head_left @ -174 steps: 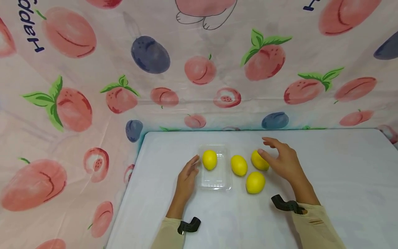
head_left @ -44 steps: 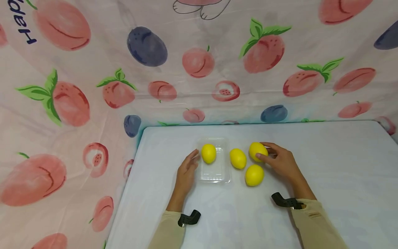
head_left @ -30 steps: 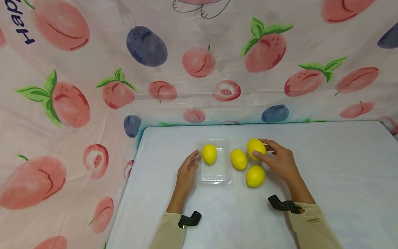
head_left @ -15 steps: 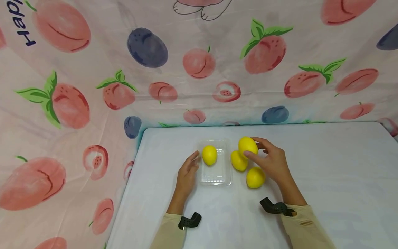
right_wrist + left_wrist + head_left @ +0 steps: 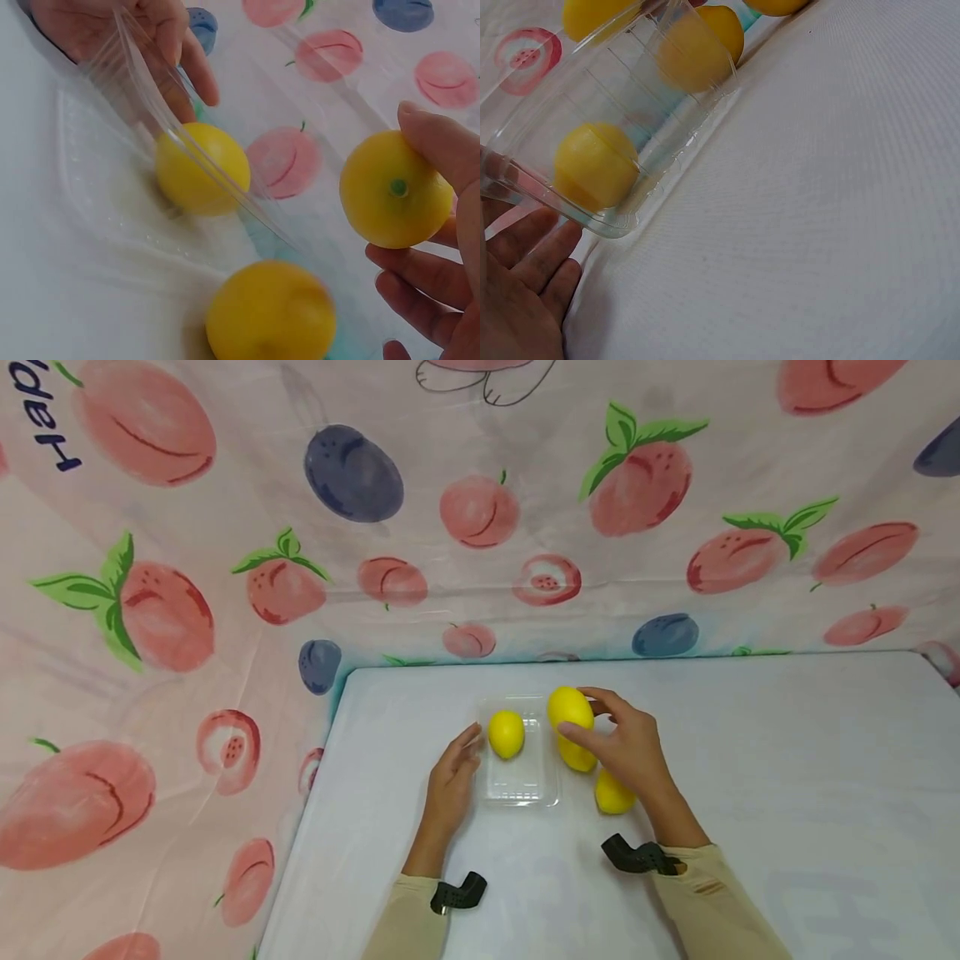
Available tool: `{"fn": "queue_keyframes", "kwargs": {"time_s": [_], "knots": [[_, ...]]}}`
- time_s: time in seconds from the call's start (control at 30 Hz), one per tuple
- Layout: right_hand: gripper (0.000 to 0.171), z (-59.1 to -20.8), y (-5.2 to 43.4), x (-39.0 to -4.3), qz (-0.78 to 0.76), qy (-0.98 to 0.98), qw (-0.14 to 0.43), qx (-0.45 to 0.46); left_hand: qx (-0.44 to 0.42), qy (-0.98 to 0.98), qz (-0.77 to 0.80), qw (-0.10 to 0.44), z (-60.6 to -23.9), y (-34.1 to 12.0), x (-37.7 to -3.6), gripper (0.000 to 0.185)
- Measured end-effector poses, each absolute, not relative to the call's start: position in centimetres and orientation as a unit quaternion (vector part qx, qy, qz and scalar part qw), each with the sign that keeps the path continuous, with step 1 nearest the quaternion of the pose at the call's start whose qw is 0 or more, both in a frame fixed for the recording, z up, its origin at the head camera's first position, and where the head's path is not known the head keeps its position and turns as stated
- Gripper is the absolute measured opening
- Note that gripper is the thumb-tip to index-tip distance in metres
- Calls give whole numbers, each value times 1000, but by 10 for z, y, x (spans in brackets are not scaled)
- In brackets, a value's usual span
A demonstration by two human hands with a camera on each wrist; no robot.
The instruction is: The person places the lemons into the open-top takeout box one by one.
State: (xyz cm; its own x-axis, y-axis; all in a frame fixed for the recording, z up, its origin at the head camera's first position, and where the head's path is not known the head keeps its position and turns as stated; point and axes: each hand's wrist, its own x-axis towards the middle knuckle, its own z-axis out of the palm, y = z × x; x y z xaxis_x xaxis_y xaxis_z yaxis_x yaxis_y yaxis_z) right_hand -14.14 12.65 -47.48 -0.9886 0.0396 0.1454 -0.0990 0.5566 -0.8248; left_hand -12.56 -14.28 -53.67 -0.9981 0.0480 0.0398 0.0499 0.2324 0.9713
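White tabletop (image 5: pixel 750 760): one lemon (image 5: pixel 506 733) was already lodged in the clear tray (image 5: pixel 517 789), steadied by the left hand (image 5: pixel 450 777) with straight fingers; a second lemon (image 5: pixel 570 708) was pinched by the right hand (image 5: pixel 630 752) at the tray's 3 o'clock, and two lemons (image 5: pixel 613 793) were left outside.

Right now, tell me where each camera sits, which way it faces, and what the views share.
Head: high, facing forward and down at the table; both forearms show, the right hand holding a lemon.
Left wrist: low beside the clear tray, facing across it; left hand fingers show.
Right wrist: low, facing the tray and the left hand; right fingers show round the held lemon.
All share the tray and the lemon in the tray.
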Motion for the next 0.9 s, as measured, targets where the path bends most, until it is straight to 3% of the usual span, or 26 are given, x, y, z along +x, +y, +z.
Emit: {"fn": "queue_keyframes", "kwargs": {"time_s": [0.23, 0.57, 0.9], "knots": [[71, -474, 112, -144, 469, -881, 62, 19, -18, -784, -620, -3, -532, -139, -126, 48], [72, -477, 96, -149, 457, -886, 72, 15, -24, -781, -624, -10, -498, -135, -115, 48], [75, -482, 83, -151, 427, -902, 58, -6, -15, -784, -620, -13, -503, -136, -116, 47]]}}
